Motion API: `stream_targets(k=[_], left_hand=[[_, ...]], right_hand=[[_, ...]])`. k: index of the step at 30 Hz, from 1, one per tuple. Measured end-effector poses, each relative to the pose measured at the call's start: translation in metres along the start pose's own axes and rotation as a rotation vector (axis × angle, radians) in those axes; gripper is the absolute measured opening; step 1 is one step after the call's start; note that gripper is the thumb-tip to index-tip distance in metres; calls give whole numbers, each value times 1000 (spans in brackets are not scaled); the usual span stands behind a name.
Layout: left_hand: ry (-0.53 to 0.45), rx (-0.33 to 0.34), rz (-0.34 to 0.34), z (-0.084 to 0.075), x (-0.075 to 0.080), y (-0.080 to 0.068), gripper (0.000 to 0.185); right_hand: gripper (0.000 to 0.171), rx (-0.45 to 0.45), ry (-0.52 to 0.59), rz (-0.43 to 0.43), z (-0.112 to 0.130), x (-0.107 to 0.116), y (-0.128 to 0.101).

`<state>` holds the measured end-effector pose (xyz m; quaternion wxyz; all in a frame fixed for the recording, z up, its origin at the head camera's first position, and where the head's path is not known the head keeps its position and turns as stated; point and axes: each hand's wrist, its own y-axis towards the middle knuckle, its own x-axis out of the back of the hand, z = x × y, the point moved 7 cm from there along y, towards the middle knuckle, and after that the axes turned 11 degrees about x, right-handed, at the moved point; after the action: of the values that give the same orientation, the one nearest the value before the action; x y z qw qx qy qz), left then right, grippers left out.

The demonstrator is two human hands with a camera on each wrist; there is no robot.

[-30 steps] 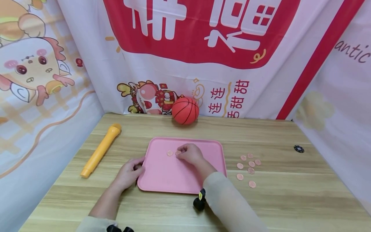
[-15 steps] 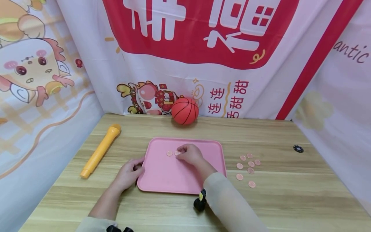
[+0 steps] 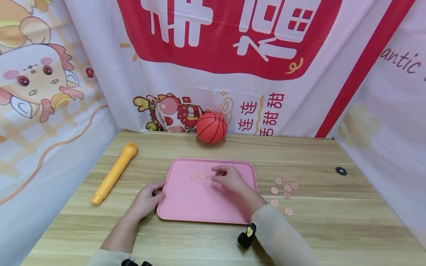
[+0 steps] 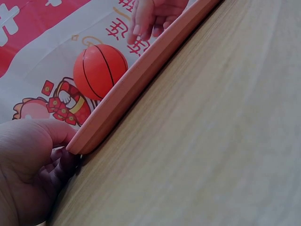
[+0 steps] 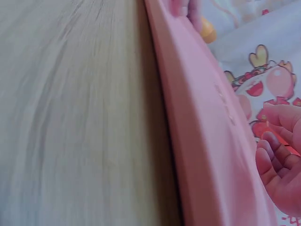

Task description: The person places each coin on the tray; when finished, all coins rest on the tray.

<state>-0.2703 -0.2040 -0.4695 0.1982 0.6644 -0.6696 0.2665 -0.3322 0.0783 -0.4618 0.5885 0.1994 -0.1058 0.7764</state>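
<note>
A: Left hand (image 3: 148, 199)?
B: Gripping the left edge of the pink, rectangular, shallow-rimmed tray (image 3: 186, 201), thumb on the rim, other fingers below. Tray lies mid-table, on the light wood-grain table (image 3: 319, 229)

A: Right hand (image 3: 231, 181)?
B: Over the tray's right half, fingers bent, thumb close to them. Cannot tell whether a coin is pinched there

A: Coins?
B: Two round, copper-coloured coins (image 3: 203, 176) side by side in the tray's far half, just left of the right hand. Eight matching loose coins (image 3: 287, 188) on the table, right of the tray; faces too small to read

A: Other objects?
B: Yellow toy microphone (image 3: 114, 173) at left; red-orange ball with black seams (image 3: 212, 128) at the far edge; black round chip with pale marks (image 3: 341, 170) at far right, markings illegible

A: Writing?
B: Far white-and-red cloth backdrop (image 3: 186, 72): large white 福, smaller red 连连 and 甜甜, all sideways. Right-hand pale cloth (image 3: 396, 96): "antic" in dark script
</note>
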Motion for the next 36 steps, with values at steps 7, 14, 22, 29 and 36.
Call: stream_targets(k=[7, 14, 22, 29, 36], left_hand=[[-8, 7, 0, 2, 0, 1, 45], [-5, -3, -6, 2, 0, 1, 45], [-15, -6, 5, 0, 0, -1, 45], [-4, -4, -2, 3, -1, 1, 46], [-2, 4, 3, 2, -1, 1, 46]], right_hand=[[36, 65, -42, -66, 6, 36, -22], [37, 73, -40, -124, -6, 69, -44], [39, 0, 3, -196, -32, 104, -88], [41, -19, -42, -206, -49, 131, -117], [49, -113, -39, -234, -67, 149, -142]])
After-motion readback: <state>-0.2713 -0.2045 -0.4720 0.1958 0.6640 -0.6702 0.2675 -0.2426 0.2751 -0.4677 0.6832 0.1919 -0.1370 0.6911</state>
